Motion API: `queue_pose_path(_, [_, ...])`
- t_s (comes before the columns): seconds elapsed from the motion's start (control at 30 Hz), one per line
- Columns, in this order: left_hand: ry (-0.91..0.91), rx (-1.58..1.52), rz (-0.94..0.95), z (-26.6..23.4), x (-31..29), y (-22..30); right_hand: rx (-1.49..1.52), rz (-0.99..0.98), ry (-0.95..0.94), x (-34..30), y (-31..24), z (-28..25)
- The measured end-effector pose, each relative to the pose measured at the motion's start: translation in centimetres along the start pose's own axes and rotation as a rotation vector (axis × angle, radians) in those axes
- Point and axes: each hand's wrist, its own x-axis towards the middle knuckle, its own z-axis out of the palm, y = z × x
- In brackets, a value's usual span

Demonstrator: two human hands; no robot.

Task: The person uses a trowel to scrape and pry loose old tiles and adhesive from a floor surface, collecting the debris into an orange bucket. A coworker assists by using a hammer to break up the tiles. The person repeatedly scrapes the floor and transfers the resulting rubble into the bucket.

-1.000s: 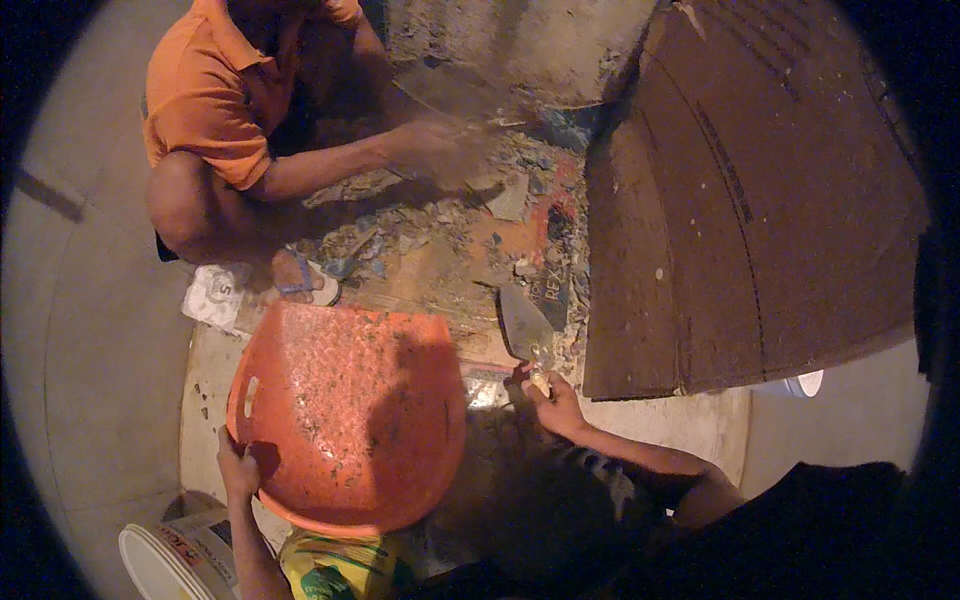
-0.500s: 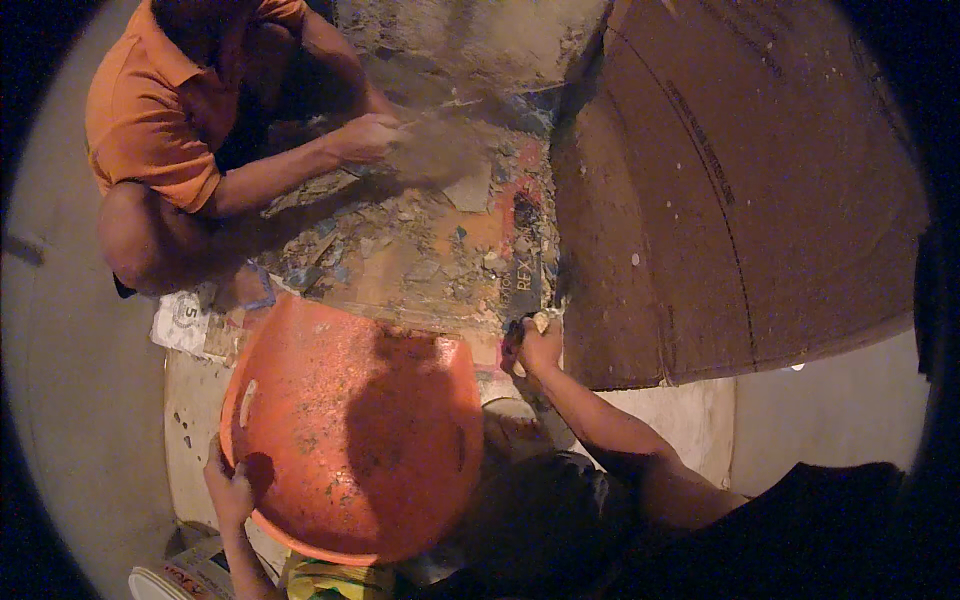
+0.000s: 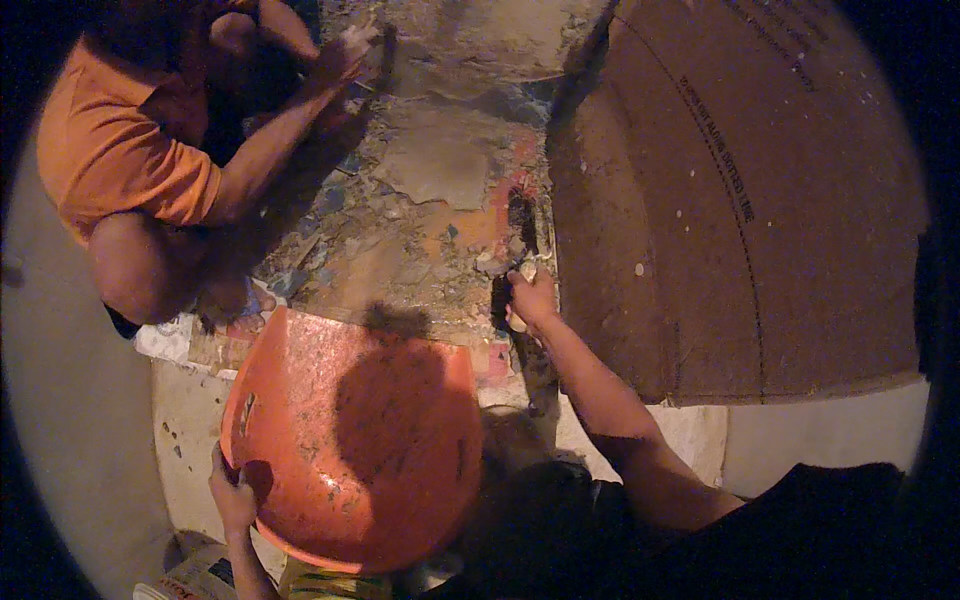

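A wide orange plastic scoop pan (image 3: 300, 400), slightly curved, lies with its straight edge against the rubble-strewn sheet (image 3: 480, 340). Specks of dirt and a dark shadow cover its inside. My left hand (image 3: 234, 495) is closed round the pan's left rim. To the right of the pan, my right hand (image 3: 533, 298) grips a pale-handled tool (image 3: 517, 320) low over the sheet, close to the brown cardboard. The fingers and poor light hide most of the tool's working end. Broken grey-brown debris (image 3: 400, 240) is spread beyond the pan.
A co-worker in an orange shirt (image 3: 130, 150) squats at the far left, one hand (image 3: 355, 55) over the debris. A large brown cardboard sheet (image 3: 740, 220) stands along the right. At the lower left is a pale bucket-like container (image 3: 190, 575).
My right hand has moved forward with the pale-handled tool. My left hand keeps hold of the pan. The co-worker's hand has swung away toward the far side.
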Motion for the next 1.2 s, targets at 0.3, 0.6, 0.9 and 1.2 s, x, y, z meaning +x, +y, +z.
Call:
queue_pose_path(0.3, [-0.007, -0.345, -0.053, 1.9, 0.2, 1.4, 0.055, 0.300, -0.115, 6.1, -8.1, -0.4])
queue_pose_path(0.6, [0.022, -0.227, -0.053, 2.5, 0.4, -1.5, 0.141, 0.154, -0.010, 2.1, -6.6, 3.6])
queue_pose_path(0.9, [0.031, -0.229, -0.036, 2.6, 0.3, 1.6, 0.235, 0.409, 0.020, 0.5, -3.7, -1.3])
queue_pose_path(1.2, [0.021, -0.072, -0.027, 2.6, 0.6, 1.9, 0.106, -0.049, 0.001, -4.1, -1.0, -1.0])
